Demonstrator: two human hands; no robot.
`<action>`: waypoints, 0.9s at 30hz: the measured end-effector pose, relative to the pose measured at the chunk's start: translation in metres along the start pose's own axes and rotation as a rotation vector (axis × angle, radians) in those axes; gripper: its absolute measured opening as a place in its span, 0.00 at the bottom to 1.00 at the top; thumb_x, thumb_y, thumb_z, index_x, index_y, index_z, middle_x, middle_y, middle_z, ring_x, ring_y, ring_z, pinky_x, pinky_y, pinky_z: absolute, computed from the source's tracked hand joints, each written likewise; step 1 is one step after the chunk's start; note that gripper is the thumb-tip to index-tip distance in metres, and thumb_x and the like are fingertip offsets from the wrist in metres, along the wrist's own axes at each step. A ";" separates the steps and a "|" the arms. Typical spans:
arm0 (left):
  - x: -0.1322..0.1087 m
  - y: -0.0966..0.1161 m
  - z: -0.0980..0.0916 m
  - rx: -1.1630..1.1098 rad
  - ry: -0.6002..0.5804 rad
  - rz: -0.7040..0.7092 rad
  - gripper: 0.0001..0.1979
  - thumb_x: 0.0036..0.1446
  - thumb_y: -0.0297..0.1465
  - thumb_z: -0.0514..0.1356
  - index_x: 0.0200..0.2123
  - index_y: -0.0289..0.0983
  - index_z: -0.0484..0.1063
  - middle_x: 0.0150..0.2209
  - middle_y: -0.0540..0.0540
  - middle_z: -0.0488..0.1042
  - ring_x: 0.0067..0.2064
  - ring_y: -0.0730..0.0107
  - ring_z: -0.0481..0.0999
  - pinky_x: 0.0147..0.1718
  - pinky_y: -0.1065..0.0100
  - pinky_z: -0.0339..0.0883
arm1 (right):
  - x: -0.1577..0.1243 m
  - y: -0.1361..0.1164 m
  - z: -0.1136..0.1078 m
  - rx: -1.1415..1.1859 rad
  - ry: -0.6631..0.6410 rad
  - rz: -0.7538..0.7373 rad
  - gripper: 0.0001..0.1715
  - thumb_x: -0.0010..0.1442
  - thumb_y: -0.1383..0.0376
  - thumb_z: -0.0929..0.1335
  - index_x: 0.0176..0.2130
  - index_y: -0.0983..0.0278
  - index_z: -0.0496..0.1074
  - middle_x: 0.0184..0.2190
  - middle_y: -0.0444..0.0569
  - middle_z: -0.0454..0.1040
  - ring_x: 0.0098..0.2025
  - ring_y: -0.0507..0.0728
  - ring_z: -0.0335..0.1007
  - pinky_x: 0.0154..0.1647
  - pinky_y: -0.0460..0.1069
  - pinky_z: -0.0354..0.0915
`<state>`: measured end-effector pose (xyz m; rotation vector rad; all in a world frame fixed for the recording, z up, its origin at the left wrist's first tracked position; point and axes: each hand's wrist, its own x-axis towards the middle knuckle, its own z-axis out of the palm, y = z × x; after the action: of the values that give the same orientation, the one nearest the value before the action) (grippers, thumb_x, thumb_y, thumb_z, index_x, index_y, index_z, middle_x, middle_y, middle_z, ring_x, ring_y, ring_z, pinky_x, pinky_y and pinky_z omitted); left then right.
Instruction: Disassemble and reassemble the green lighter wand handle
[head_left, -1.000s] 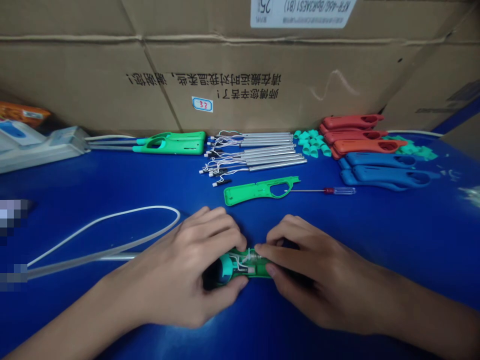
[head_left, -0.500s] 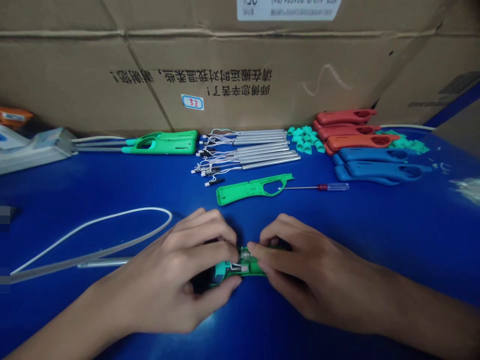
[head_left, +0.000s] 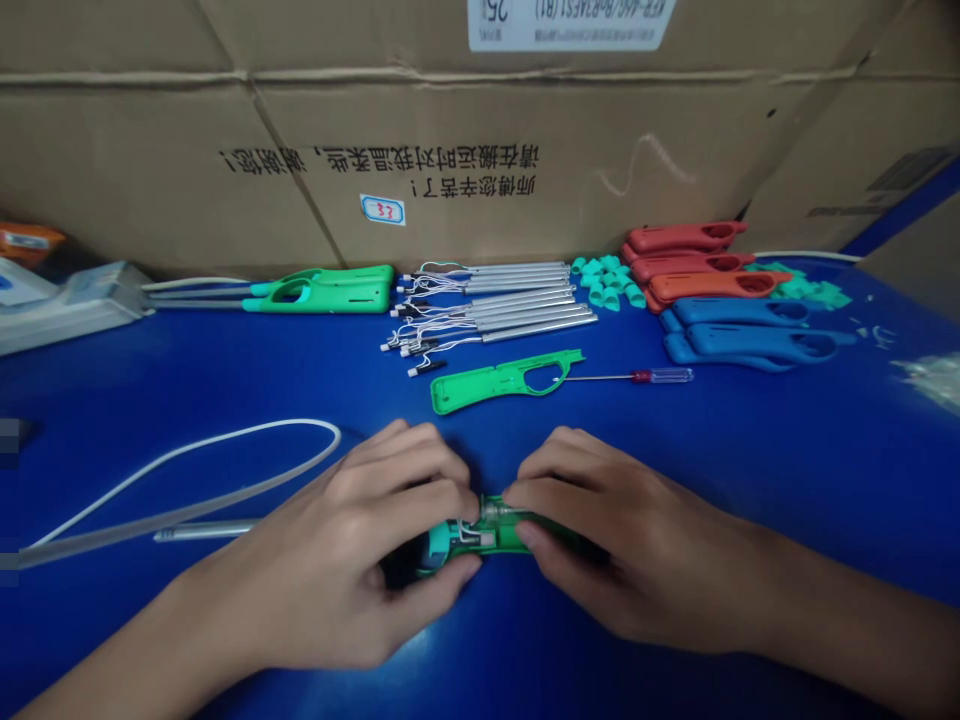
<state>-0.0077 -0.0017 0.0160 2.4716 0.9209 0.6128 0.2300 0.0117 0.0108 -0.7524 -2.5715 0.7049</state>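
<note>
Between my hands lies an open green lighter casing (head_left: 510,540), its inside facing up. My left hand (head_left: 390,540) is closed around its left end, fingertips on the upper edge and thumb along the lower one. My right hand (head_left: 607,530) is closed on the other end, its index finger and thumb at the inner parts. Inside show a teal trigger (head_left: 439,543), a small black piece with white wires (head_left: 469,539), and a clear fitting (head_left: 493,511). A metal tube (head_left: 202,530) sticks out left from behind my left hand. My fingers hide both ends of the casing.
Beyond my hands lie a green casing half (head_left: 480,385) and a screwdriver (head_left: 667,376). Further back are wired metal tubes (head_left: 532,300), teal caps (head_left: 607,280), red casings (head_left: 682,265), blue casings (head_left: 757,340) and green lighters (head_left: 337,290). A cardboard box (head_left: 450,120) walls the back.
My right fingers have shifted slightly right along the casing, showing more of its inside. My left hand keeps nearly the same grip. The camera view has tilted slightly.
</note>
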 end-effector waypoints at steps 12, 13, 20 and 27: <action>0.000 -0.002 0.001 -0.002 -0.010 -0.001 0.05 0.58 0.26 0.63 0.39 0.37 0.75 0.37 0.46 0.74 0.38 0.66 0.72 0.39 0.61 0.65 | 0.000 0.003 -0.003 0.006 -0.037 0.037 0.11 0.67 0.70 0.64 0.43 0.67 0.76 0.37 0.49 0.72 0.39 0.55 0.64 0.42 0.51 0.62; 0.000 -0.003 0.001 -0.004 -0.008 0.000 0.06 0.58 0.26 0.63 0.40 0.37 0.74 0.37 0.46 0.74 0.38 0.66 0.72 0.39 0.61 0.65 | 0.000 0.003 -0.004 0.004 -0.043 0.036 0.11 0.67 0.69 0.64 0.44 0.66 0.76 0.38 0.49 0.72 0.40 0.55 0.64 0.43 0.51 0.62; -0.001 -0.001 0.001 0.017 0.002 -0.004 0.07 0.58 0.27 0.63 0.41 0.36 0.75 0.38 0.45 0.75 0.39 0.65 0.74 0.40 0.63 0.70 | -0.003 0.006 -0.006 0.049 -0.037 0.023 0.08 0.67 0.68 0.65 0.40 0.68 0.75 0.37 0.49 0.73 0.39 0.54 0.64 0.44 0.51 0.63; 0.000 -0.001 0.002 -0.021 -0.005 -0.023 0.08 0.58 0.26 0.62 0.42 0.36 0.76 0.38 0.45 0.75 0.40 0.67 0.75 0.38 0.67 0.72 | -0.002 0.009 0.002 0.083 0.059 -0.019 0.08 0.67 0.70 0.66 0.39 0.67 0.76 0.37 0.50 0.74 0.39 0.53 0.65 0.43 0.50 0.64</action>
<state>-0.0072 -0.0013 0.0141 2.4395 0.9349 0.6054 0.2338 0.0164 0.0037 -0.7110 -2.4770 0.7677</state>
